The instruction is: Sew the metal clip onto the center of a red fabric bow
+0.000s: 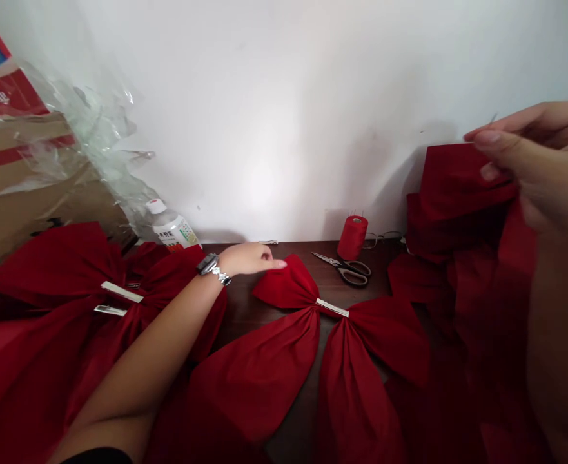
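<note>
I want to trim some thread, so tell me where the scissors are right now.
In the head view, the scissors lie right of centre on the dark table, just in front of the red thread spool and beyond the middle red bow.

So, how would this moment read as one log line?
left hand: at red bow | right hand: pinching thin needle | scissors: beside thread spool

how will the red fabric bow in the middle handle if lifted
The red fabric bow will probably flop: its tails lie slack and creased. It is likely light, the cloth looking thin. The slim pale metal-looking clip probably holds its gathered centre together.
</note>
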`<state>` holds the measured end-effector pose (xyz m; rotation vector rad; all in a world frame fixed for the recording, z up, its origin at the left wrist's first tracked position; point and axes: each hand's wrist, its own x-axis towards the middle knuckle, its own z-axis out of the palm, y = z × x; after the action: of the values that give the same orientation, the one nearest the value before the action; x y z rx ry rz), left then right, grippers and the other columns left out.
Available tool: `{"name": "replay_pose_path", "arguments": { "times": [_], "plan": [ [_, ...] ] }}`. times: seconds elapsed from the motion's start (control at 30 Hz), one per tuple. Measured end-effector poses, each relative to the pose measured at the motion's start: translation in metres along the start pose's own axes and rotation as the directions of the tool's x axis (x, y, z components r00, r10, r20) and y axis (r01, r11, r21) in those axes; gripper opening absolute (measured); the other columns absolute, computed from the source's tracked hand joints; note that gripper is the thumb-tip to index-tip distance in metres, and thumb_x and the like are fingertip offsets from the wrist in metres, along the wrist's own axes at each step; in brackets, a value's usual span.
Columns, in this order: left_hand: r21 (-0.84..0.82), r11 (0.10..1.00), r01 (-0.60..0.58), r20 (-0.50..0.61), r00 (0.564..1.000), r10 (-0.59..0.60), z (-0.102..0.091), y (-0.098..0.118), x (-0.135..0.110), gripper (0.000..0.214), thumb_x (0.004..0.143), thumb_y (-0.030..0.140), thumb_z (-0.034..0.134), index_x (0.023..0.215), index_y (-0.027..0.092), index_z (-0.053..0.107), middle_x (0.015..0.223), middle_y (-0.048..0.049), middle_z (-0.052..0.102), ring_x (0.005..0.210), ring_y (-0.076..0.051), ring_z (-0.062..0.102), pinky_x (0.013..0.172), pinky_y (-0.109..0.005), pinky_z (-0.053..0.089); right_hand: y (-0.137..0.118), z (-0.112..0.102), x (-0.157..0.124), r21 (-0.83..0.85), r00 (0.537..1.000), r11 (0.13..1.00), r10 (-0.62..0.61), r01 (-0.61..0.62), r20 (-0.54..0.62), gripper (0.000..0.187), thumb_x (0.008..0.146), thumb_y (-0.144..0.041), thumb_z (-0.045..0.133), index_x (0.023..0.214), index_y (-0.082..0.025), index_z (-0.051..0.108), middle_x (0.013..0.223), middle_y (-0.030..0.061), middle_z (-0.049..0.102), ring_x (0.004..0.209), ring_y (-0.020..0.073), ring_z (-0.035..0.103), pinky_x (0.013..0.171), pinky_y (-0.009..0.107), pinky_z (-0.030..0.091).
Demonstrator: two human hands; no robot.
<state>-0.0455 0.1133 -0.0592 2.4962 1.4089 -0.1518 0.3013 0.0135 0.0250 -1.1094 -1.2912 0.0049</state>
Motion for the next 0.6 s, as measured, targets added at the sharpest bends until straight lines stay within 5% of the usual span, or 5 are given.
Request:
{"name": "replay_pose_path", "arguments": {
  "times": [0.1, 0.17, 0.27, 0.43, 0.6],
  "plan": [
    [0.069, 0.996, -0.060, 0.083, 0.995, 0.054, 0.010, 0.008, 0.004, 0.041, 0.073, 0.056, 0.059, 0.079, 0.016, 0.065, 0.078, -0.0052, 0.069, 0.066, -0.018, 0.058, 0.057, -0.025, 0.034, -0.011, 0.014, -0.011, 0.147, 0.989, 0.989, -0.005, -0.017, 0.148, 0.009, 0.078, -0.020, 0.069, 0.080, -0.011, 0.066, 0.074, 0.0053, 0.062, 0.066, 0.0087, 0.057, 0.065, 0.027, 0.042],
    [0.046, 0.994, -0.100, 0.054, 0.994, 0.097, 0.011, 0.010, 0.005, 0.033, 0.074, 0.047, 0.061, 0.081, 0.015, 0.063, 0.080, -0.0052, 0.068, 0.068, -0.018, 0.058, 0.058, -0.025, 0.035, -0.013, 0.025, -0.018, 0.222, 0.943, 0.973, -0.013, -0.065, 0.334, 0.009, 0.083, -0.021, 0.063, 0.081, -0.011, 0.062, 0.078, 0.0059, 0.062, 0.072, 0.0090, 0.058, 0.071, 0.026, 0.043],
    [-0.241, 0.945, -0.221, -0.095, 0.974, 0.204, -0.001, 0.014, -0.003, 0.030, 0.081, 0.042, 0.057, 0.097, 0.017, 0.060, 0.099, -0.0045, 0.067, 0.083, -0.019, 0.061, 0.069, -0.026, 0.043, -0.011, 0.041, -0.030, 0.226, 0.840, 0.966, -0.019, -0.124, 0.543, 0.014, 0.091, -0.025, 0.054, 0.083, -0.014, 0.058, 0.075, 0.0024, 0.055, 0.069, 0.0069, 0.051, 0.067, 0.022, 0.040],
    [-0.639, 0.659, -0.397, -0.455, 0.886, 0.093, -0.026, 0.030, -0.031, 0.036, 0.077, 0.039, 0.068, 0.103, 0.019, 0.056, 0.103, -0.0042, 0.066, 0.089, -0.019, 0.064, 0.078, -0.029, 0.050, -0.015, 0.065, -0.053, 0.205, 0.715, 0.955, 0.011, -0.215, 0.699, 0.020, 0.090, -0.037, 0.052, 0.090, -0.017, 0.054, 0.075, 0.0012, 0.051, 0.065, 0.0095, 0.048, 0.059, 0.022, 0.039],
    [-0.710, 0.377, -0.595, -0.673, 0.731, -0.112, -0.035, 0.049, -0.054, 0.031, 0.073, 0.028, 0.073, 0.098, 0.019, 0.057, 0.094, -0.0010, 0.067, 0.083, -0.016, 0.066, 0.076, -0.029, 0.055, -0.027, 0.070, -0.068, 0.173, 0.605, 0.955, 0.007, -0.239, 0.796, 0.027, 0.077, -0.038, 0.069, 0.085, -0.015, 0.058, 0.061, -0.0010, 0.050, 0.054, 0.0083, 0.044, 0.049, 0.021, 0.033]
  ]
}}
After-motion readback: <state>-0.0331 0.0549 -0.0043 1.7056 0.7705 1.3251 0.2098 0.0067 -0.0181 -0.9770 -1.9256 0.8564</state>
